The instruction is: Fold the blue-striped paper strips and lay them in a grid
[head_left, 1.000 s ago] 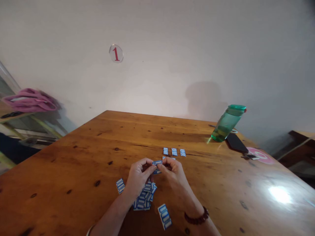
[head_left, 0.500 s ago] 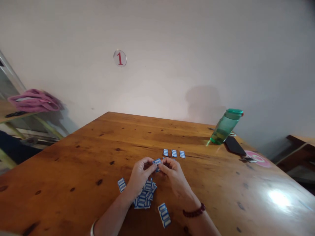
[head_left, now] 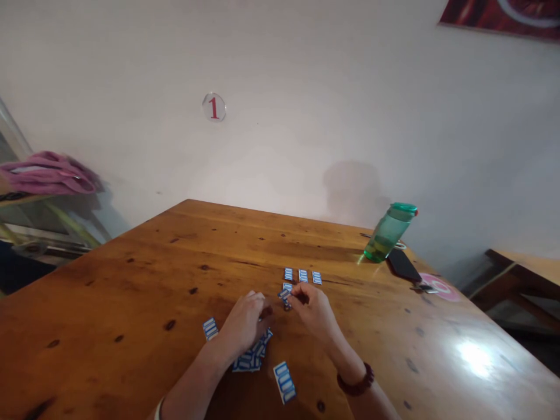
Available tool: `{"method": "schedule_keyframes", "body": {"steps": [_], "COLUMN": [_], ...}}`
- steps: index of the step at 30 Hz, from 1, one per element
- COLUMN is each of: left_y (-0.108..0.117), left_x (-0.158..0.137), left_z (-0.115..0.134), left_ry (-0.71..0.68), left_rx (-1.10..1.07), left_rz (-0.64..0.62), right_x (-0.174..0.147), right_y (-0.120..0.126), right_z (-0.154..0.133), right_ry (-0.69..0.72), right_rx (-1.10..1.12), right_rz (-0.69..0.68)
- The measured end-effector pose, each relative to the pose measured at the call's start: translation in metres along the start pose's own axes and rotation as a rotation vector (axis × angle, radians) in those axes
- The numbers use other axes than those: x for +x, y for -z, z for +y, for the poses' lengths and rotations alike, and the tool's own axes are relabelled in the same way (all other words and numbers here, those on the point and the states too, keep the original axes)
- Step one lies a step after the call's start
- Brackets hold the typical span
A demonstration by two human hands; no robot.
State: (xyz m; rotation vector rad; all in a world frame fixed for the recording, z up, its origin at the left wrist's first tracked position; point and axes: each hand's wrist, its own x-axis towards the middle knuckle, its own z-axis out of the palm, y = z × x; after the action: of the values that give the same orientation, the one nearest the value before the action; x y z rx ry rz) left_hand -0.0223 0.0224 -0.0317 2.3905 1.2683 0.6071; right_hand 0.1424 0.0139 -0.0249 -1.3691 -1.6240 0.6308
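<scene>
My right hand (head_left: 312, 306) pinches a small blue-and-white card (head_left: 284, 294) between thumb and fingertips, just above the table. Right behind it, another such card (head_left: 287, 286) lies flat and partly covered. My left hand (head_left: 247, 318) hovers over a loose pile of the same cards (head_left: 249, 360), its fingers bent downward and apart from the thumb; no card shows in it, though its fingertips are blurred. One card (head_left: 210, 328) lies left of the pile, and a larger-looking card (head_left: 284, 382) lies to its right, nearer me. A row of cards (head_left: 303, 276) is laid out farther back.
A wooden table (head_left: 153, 280) bears everything. Toward its right side stand a green water bottle (head_left: 390, 232), a black phone-like slab (head_left: 403, 265), keys (head_left: 423, 287) and a pink disc (head_left: 441, 287). A pink cloth (head_left: 52, 173) lies on a seat at the left.
My hands have parted. The card held between both is now in my right hand alone, and my left hand has moved back and down toward the pile. The view has shifted slightly right.
</scene>
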Motion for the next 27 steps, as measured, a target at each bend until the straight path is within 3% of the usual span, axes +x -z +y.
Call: {"method": "schedule_keyframes", "body": {"steps": [5,17,27], "left_y": [-0.007,-0.019,-0.030], "left_x": [-0.001,-0.011,-0.015], "left_z": [0.009,0.026,0.023], "left_ry": [0.160,0.200,0.224], "left_rx": [-0.057,0.009,-0.079], "left_rz": [0.107,-0.141,-0.134], "right_x": [-0.017,-0.021,-0.019], "right_y": [-0.001,0.000,0.000], "right_z": [0.015,0.018,0.016], "right_ry": [0.110,0.062,0.028], "right_rx": [-0.296,-0.501,-0.532], "right_rz": [-0.011,-0.227,-0.280]}}
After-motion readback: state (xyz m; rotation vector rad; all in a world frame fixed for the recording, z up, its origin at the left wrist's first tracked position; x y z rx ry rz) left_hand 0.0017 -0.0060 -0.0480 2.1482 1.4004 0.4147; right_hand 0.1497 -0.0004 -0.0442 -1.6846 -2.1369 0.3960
